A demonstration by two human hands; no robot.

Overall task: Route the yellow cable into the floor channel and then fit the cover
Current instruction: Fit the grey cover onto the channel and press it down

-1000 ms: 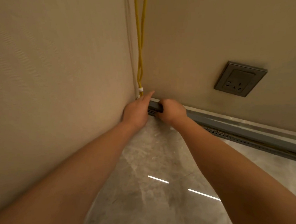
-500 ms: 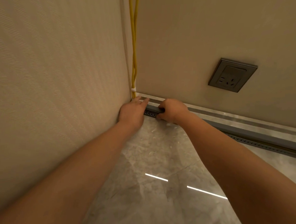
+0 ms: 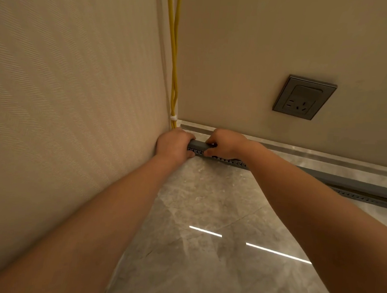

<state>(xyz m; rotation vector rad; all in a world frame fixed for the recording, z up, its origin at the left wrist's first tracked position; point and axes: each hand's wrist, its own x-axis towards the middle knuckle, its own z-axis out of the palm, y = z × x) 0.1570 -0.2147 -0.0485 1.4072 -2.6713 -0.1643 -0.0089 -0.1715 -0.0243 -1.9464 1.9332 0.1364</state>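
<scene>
Two strands of yellow cable [image 3: 174,66] run down the room corner, tied with a white clip [image 3: 173,117] just above the floor. A grey slotted floor channel [image 3: 364,197] lies along the back wall's base, with a grey cover [image 3: 199,144] sitting on top of it. My left hand [image 3: 173,144] is curled over the cover's corner end, thumb under its front edge. My right hand [image 3: 225,143] grips the cover right beside it, fingers on top and thumb at the front. The cable inside the channel is hidden.
A grey wall socket [image 3: 304,97] sits on the back wall to the right. A textured wall [image 3: 66,93] stands close on the left. A pale skirting strip [image 3: 323,154] runs behind the channel. Polished grey floor tiles [image 3: 206,215] reflect two light strips.
My left hand has gone from flat, fingers extended toward the corner, to curled over the cover's end. My right hand stays gripping the cover. The camera has shifted slightly.
</scene>
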